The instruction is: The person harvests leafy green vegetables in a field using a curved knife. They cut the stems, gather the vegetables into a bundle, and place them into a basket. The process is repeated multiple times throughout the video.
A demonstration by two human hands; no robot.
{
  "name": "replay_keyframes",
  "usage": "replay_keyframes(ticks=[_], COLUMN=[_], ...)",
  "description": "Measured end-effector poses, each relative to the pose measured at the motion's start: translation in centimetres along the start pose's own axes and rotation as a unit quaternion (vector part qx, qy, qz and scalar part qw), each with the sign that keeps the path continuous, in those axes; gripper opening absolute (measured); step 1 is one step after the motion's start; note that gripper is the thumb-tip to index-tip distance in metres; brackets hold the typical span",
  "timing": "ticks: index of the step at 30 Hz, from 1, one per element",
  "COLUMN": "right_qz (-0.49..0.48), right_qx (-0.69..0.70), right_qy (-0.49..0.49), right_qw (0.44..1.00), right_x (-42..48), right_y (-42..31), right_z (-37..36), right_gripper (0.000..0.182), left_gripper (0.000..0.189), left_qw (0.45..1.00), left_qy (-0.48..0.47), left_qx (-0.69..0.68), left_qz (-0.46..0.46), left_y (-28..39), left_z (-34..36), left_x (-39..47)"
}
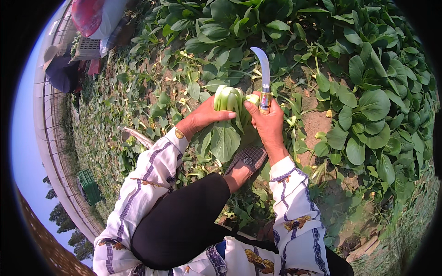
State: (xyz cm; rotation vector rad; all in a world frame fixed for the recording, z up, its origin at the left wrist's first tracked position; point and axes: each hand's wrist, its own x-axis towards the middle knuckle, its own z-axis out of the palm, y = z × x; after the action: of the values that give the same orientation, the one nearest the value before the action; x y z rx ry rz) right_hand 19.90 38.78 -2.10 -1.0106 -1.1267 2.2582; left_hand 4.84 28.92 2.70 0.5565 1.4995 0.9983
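My left hand [210, 114] grips a head of bok choy [228, 99], its pale green stalk base turned up and its broad leaves hanging toward my foot. In my right hand [267, 119] is a sickle-shaped knife [263, 65], its curved blade pointing away from me and its handle wrapped in a printed label. The thumb of that hand also presses on a pale green stalk piece [253, 99] beside the bok choy; whether it is still joined to the head is hidden. Below both hands is my foot in a checked shoe [250, 158].
Dense standing bok choy plants [366, 114] grow on the right and at the top. Loose leaves [138, 103] litter the soil on the left. A green crate [89, 186] stands at far left. Two other people work at upper left, near a pale crate [87, 48].
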Motion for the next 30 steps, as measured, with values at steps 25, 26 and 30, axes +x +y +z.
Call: replay_keyframes(ticks=[25, 26, 30], right_qz=[-0.134, -0.136, -0.106], right_qx=[-0.315, -0.330, -0.350], right_qy=[0.055, 0.061, 0.067], right_qw=[0.938, 0.932, 0.928], right_x=[8.2, 9.3, 11.6], right_y=[2.2, 2.7, 3.9], right_z=[2.0, 2.1, 2.2], right_gripper=[0.040, 0.040, 0.042], left_gripper=[0.090, 0.097, 0.099], left_qw=[0.925, 0.892, 0.903], left_qy=[0.128, 0.150, 0.225], left_qx=[0.350, 0.426, 0.366], left_qz=[0.079, 0.000, 0.017], left_y=[3.2, 3.1, 0.2], left_z=[-5.6, -6.1, -8.3], left_x=[6.8, 7.8, 8.5])
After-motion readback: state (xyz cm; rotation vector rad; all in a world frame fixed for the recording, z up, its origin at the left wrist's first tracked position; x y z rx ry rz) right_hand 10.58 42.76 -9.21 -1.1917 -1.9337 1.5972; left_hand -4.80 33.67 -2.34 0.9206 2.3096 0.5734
